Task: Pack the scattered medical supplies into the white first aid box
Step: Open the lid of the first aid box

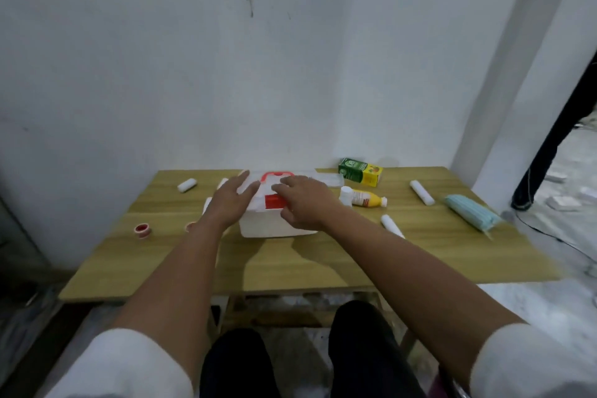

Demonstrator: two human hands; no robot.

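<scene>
White box [277,220] sits closed under both hands, left [231,200] flat, right [303,203] loosely curled, neither grasping; opening the lid likely comes next

A single wide-angle view comes from the person's head, looking forward and down across a wooden table [290,262] toward a white wall [226,58] straight ahead. The camera sits close above the lap, so both forearms stretch away from the bottom corners toward the table's middle, and the knees show at the lower edge. The far table edge meets the wall about halfway up. The frame's edges seem bent and blurred, probably from the lens. No second view shares the scene.
</scene>
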